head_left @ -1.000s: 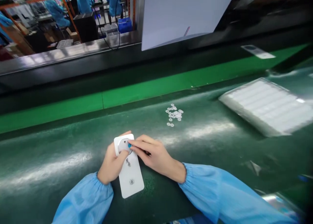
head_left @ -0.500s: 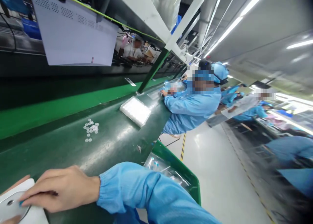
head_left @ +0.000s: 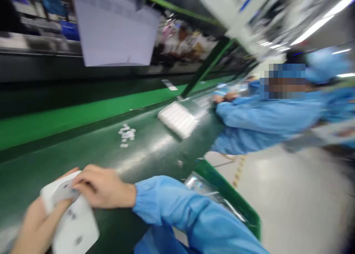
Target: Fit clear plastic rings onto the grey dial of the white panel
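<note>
My left hand point(head_left: 39, 220) grips a white plastic panel point(head_left: 80, 224) with rounded corners, fingers behind it and thumb lying across its front. On the panel's upper part is a greyish round area point(head_left: 59, 194), and several dark holes or marks show below it. My right hand point(head_left: 104, 187) is closed in a pinch at the edge of that round area, its fingertips on a small bluish tab point(head_left: 74, 191) blurred by motion. The panel is tilted, held over the green bench at the lower left.
Small whitish discs point(head_left: 127, 133) lie loose on the green bench point(head_left: 149, 154). Beyond them sits a white ribbed tray point(head_left: 177, 119). A green bin point(head_left: 256, 220) with clear plastic pieces stands by the bench edge near my right sleeve. Farther along, a co-worker in blue point(head_left: 263, 117) works at the bench.
My view has swung left and down, so the panel and both hands show more fully. My right hand stays pinched at the round area; my left thumb now shows across it.
</note>
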Tool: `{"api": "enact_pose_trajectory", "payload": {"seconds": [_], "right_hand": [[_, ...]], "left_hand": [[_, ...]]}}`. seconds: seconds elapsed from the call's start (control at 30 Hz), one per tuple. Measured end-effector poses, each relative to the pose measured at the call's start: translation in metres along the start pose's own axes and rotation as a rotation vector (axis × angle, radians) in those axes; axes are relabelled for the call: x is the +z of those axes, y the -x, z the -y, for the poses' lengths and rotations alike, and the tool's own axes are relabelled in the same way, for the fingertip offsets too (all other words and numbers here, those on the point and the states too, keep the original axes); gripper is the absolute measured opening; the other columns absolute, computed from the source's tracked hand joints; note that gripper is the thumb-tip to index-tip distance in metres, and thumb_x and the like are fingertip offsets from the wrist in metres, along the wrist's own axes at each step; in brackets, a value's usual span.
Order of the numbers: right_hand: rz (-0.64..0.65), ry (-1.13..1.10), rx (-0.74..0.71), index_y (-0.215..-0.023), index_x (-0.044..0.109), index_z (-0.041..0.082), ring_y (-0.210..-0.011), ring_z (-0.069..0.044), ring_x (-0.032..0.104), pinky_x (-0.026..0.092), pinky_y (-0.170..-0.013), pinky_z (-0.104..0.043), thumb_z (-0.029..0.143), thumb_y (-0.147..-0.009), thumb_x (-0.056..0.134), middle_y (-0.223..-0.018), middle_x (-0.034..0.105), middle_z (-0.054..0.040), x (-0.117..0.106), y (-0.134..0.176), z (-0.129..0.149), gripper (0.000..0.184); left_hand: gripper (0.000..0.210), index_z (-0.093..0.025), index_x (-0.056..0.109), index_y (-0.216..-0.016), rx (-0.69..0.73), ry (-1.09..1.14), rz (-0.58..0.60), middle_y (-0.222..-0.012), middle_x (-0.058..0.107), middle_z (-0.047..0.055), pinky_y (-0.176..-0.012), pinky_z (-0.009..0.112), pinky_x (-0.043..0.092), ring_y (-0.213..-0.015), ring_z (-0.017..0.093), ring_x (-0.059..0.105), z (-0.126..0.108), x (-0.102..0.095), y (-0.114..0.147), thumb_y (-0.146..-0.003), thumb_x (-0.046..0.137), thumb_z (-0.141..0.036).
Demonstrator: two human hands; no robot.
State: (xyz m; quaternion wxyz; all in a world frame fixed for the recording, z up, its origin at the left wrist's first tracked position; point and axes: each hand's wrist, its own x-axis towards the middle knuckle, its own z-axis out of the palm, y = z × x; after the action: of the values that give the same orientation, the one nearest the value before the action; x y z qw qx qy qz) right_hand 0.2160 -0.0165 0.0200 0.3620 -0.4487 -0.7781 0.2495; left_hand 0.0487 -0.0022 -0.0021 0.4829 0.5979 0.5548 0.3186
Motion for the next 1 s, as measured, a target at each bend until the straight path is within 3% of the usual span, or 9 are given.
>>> {"api": "enact_pose_trajectory", "payload": {"seconds": [0.1,0.23,0.37,0.5,0.63,0.77,0.83,0.9,1.0], "right_hand": [[-0.093,-0.262,0.035,-0.097,0.065,0.017,-0.077,-0.012,0.058,0.048,-0.07,-0.022,0.022,-0.102,0.055,-0.09,0.06,-0.0028,0.001,0.005,0.001,0.012],[-0.113,-0.523,0.14,-0.094,0.065,0.016,-0.064,-0.01,0.053,0.043,-0.056,-0.02,0.031,-0.102,0.057,-0.087,0.057,-0.0026,0.002,0.007,-0.002,0.018],[-0.058,-0.713,0.25,-0.093,0.064,0.016,-0.064,-0.01,0.059,0.046,-0.053,-0.02,0.043,-0.099,0.062,-0.089,0.058,-0.0035,0.0,0.004,0.006,0.029],[-0.08,-0.751,0.333,-0.09,0.064,0.015,-0.052,-0.009,0.052,0.039,-0.047,-0.02,0.047,-0.096,0.068,-0.074,0.056,-0.001,-0.032,0.015,0.011,0.033],[-0.176,-0.661,0.336,-0.068,0.055,0.017,-0.047,-0.01,0.049,0.041,-0.05,-0.026,0.048,-0.096,0.068,-0.065,0.048,-0.0001,-0.113,0.092,-0.003,0.043],[-0.752,-0.264,0.56,-0.056,0.043,0.024,-0.036,-0.007,0.026,0.04,-0.043,-0.034,0.074,-0.081,0.067,-0.058,0.034,0.0019,-0.193,0.222,-0.04,0.061],[-0.869,0.081,0.619,-0.055,0.048,0.029,-0.037,-0.011,0.032,0.046,-0.047,-0.037,0.079,-0.083,0.055,-0.056,0.036,-0.0004,-0.213,0.28,-0.064,0.057],[-0.858,0.357,0.666,-0.06,0.059,0.03,-0.049,-0.019,0.051,0.052,-0.056,-0.038,0.075,-0.085,0.049,-0.059,0.045,-0.0055,-0.219,0.319,-0.085,0.052],[-0.86,0.64,0.711,-0.065,0.065,0.028,-0.064,-0.032,0.062,0.05,-0.058,-0.049,0.064,-0.079,0.057,-0.065,0.054,-0.0139,-0.217,0.335,-0.098,0.04]], "left_hand": [[0.063,-0.014,0.065,-0.129,-0.019,0.126,0.029,-0.119,0.069,0.009,-0.084,0.032,0.058,-0.103,0.031,0.066,-0.019,-0.027,0.031,-0.077,0.069,-0.048],[0.063,-0.01,0.061,-0.134,-0.054,0.276,0.042,-0.115,0.07,0.011,-0.075,0.028,0.054,-0.092,0.026,0.067,-0.034,-0.02,0.03,-0.076,0.067,-0.035],[0.064,-0.007,0.06,-0.133,-0.074,0.339,0.027,-0.111,0.071,0.012,-0.072,0.026,0.054,-0.089,0.025,0.068,-0.038,-0.017,0.03,-0.074,0.068,-0.032],[0.075,-0.009,0.05,-0.142,-0.139,0.498,0.115,-0.12,0.068,0.017,-0.074,0.031,0.06,-0.093,0.03,0.072,-0.04,-0.018,0.034,-0.076,0.073,-0.033],[0.082,-0.011,0.042,-0.148,-0.156,0.573,0.138,-0.13,0.063,0.02,-0.074,0.029,0.062,-0.104,0.034,0.071,-0.039,-0.019,0.036,-0.08,0.078,-0.039],[0.086,-0.013,0.04,-0.151,-0.163,0.554,0.146,-0.132,0.062,0.021,-0.071,0.029,0.062,-0.107,0.036,0.069,-0.035,-0.02,0.036,-0.081,0.081,-0.042],[0.087,-0.014,0.039,-0.152,-0.151,0.553,0.141,-0.133,0.062,0.021,-0.07,0.031,0.063,-0.107,0.037,0.069,-0.033,-0.02,0.035,-0.081,0.081,-0.041],[0.086,-0.014,0.039,-0.153,-0.136,0.556,0.131,-0.133,0.061,0.021,-0.07,0.032,0.063,-0.109,0.038,0.068,-0.031,-0.02,0.034,-0.082,0.08,-0.041],[0.086,-0.014,0.037,-0.154,-0.121,0.544,0.127,-0.136,0.059,0.022,-0.068,0.032,0.063,-0.111,0.039,0.067,-0.028,-0.02,0.034,-0.084,0.078,-0.041]]}}
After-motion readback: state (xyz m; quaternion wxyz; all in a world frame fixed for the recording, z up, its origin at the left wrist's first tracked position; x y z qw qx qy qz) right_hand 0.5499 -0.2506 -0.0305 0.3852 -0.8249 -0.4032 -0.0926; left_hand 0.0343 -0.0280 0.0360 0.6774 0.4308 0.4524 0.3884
